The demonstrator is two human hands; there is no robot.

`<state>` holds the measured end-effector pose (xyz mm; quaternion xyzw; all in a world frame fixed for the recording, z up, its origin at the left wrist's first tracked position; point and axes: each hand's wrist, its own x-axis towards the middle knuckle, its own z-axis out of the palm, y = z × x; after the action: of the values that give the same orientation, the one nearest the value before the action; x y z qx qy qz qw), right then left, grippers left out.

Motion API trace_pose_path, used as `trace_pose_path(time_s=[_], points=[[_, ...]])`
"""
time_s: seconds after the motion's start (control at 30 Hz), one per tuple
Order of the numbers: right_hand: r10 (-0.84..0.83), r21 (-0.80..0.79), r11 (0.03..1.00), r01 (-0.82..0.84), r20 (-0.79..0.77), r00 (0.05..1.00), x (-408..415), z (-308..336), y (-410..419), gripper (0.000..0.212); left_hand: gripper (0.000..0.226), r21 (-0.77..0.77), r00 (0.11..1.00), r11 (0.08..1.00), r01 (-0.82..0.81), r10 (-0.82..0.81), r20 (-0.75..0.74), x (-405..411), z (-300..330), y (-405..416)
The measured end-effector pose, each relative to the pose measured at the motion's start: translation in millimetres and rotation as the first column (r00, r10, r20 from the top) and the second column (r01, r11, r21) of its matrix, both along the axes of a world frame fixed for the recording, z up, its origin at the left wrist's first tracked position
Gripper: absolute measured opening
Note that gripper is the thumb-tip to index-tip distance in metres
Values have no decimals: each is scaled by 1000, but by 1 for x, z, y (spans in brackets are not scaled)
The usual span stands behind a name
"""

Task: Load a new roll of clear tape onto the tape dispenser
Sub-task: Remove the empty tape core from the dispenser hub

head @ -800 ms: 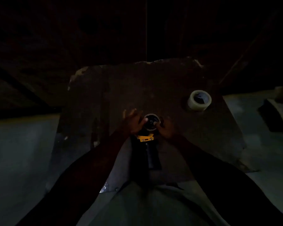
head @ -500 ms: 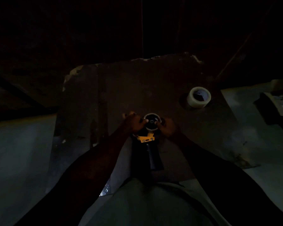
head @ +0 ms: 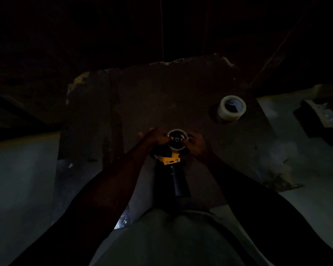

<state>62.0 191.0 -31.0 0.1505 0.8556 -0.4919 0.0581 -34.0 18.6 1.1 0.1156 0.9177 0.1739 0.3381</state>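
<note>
The scene is very dark. A hand-held tape dispenser (head: 171, 160) with a yellow body and a black handle lies on a worn brown table (head: 142, 96), handle pointing toward me. A pale ring sits around its black hub (head: 177, 139). My left hand (head: 155, 138) grips the left side of that ring, thumb near the hub's centre. My right hand (head: 197, 142) grips its right side. A full roll of clear tape (head: 231, 108) lies flat on the table, up and to the right, apart from both hands.
The table's chipped far edge (head: 181, 61) borders a black background. Pale floor (head: 23, 179) shows on both sides of the table. A dark box-like object (head: 319, 120) sits on the floor at the right. My light-coloured lap fills the bottom of the view.
Both hands stay on the dispenser's hub ring, with the fingers shifting slightly. The view has tilted a little, so the table and the roll sit higher in the frame.
</note>
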Motion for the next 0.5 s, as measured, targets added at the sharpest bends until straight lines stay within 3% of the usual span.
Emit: trace_pose_path(time_s=[0.3,0.4,0.5], points=[[-69,-65,995,72,53,996,-5,-15,3,18,46,29,999,999,-45,45,-2,3,1,2],[-75,-82,993,80,59,995,-11,-31,8,23,68,13,997,997,-80,80,2,-3,-8,1],[-77,-90,992,83,74,994,-13,-8,1,22,50,74,996,993,-90,90,2,0,-4,2]])
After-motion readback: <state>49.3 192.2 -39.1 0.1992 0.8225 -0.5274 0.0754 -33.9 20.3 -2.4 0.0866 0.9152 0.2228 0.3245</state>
